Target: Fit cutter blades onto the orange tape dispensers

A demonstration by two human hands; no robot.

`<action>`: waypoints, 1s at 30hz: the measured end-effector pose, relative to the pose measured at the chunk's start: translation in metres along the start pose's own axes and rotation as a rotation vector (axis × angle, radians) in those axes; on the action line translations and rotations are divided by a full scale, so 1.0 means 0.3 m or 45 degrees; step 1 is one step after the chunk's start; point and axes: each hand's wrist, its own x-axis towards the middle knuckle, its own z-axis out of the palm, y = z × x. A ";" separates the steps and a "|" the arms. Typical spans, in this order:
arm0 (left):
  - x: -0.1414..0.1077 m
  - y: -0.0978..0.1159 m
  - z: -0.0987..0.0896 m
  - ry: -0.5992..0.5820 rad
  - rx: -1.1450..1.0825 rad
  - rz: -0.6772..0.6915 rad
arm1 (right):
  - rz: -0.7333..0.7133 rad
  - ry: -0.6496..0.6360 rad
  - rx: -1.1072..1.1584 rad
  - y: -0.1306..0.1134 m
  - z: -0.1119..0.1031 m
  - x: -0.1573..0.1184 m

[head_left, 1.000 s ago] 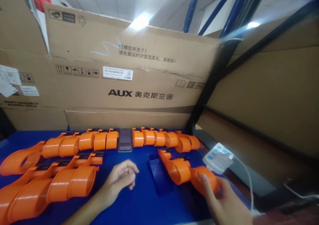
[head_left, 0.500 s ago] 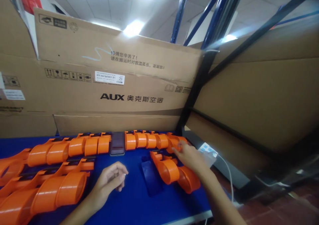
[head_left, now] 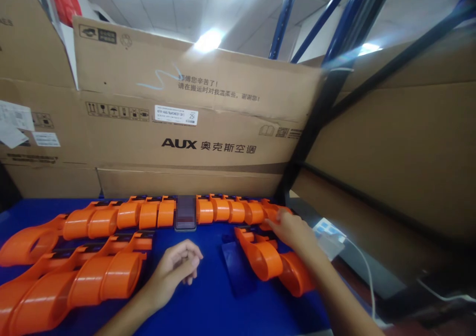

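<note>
Over the middle of the blue table (head_left: 193, 306), my left hand (head_left: 180, 266) has its fingers curled together; whether something small is between them cannot be made out. My right hand (head_left: 292, 227) reaches to the right end of the back row of orange ring-shaped parts (head_left: 221, 210), its fingertips at the last part (head_left: 270, 210). What its fingers pinch, if anything, is hidden. Below that hand lie two larger orange parts (head_left: 265, 260) beside a dark blue flat piece (head_left: 240, 269). A phone (head_left: 185, 212) stands within the back row.
Another row of orange parts (head_left: 121, 276) lies at the front left. A printed cardboard sheet (head_left: 208, 103) rises behind the table. At the right are a dark rack post (head_left: 303, 138), a white power strip (head_left: 329, 232) and its cable (head_left: 368, 266).
The view has shifted, so the scene sits slightly farther right. My hands keep nearly the same poses and places over the table.
</note>
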 end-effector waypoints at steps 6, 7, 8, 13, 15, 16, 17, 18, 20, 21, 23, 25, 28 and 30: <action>0.001 0.008 0.002 0.023 0.006 -0.005 | -0.011 0.132 0.067 0.018 -0.009 0.021; 0.000 0.010 0.003 0.023 0.007 -0.004 | -0.015 0.187 0.093 0.023 -0.012 0.024; -0.001 0.011 0.004 0.018 0.009 -0.005 | -0.020 0.244 0.118 0.028 -0.014 0.027; -0.007 0.017 0.009 0.020 -0.002 -0.012 | -0.052 0.482 0.250 0.037 -0.031 0.041; -0.006 0.018 0.008 0.029 -0.004 -0.009 | -0.071 0.562 0.318 0.036 -0.043 0.043; -0.005 0.018 0.006 0.033 -0.009 -0.007 | -0.076 0.605 0.351 0.034 -0.052 0.041; -0.003 0.016 0.005 0.039 -0.013 -0.011 | -0.078 0.654 0.380 0.033 -0.062 0.039; -0.001 0.015 0.004 0.037 -0.012 -0.012 | -0.078 0.711 0.406 0.031 -0.074 0.034; 0.005 0.009 0.003 0.064 -0.009 -0.012 | -0.078 0.828 0.454 0.024 -0.103 0.018; 0.007 0.006 0.003 0.087 -0.010 -0.009 | -0.082 0.889 0.485 0.016 -0.120 0.004; 0.012 0.004 0.003 0.149 -0.027 0.010 | -0.109 0.984 0.584 -0.011 -0.157 -0.036; 0.016 0.008 0.004 0.215 -0.080 0.052 | -0.191 1.023 0.745 -0.059 -0.194 -0.096; 0.018 0.030 0.005 0.313 -0.230 0.126 | -0.448 0.925 0.972 -0.163 -0.228 -0.213; 0.017 0.048 0.006 0.354 -0.353 0.145 | -0.683 0.807 1.057 -0.243 -0.226 -0.295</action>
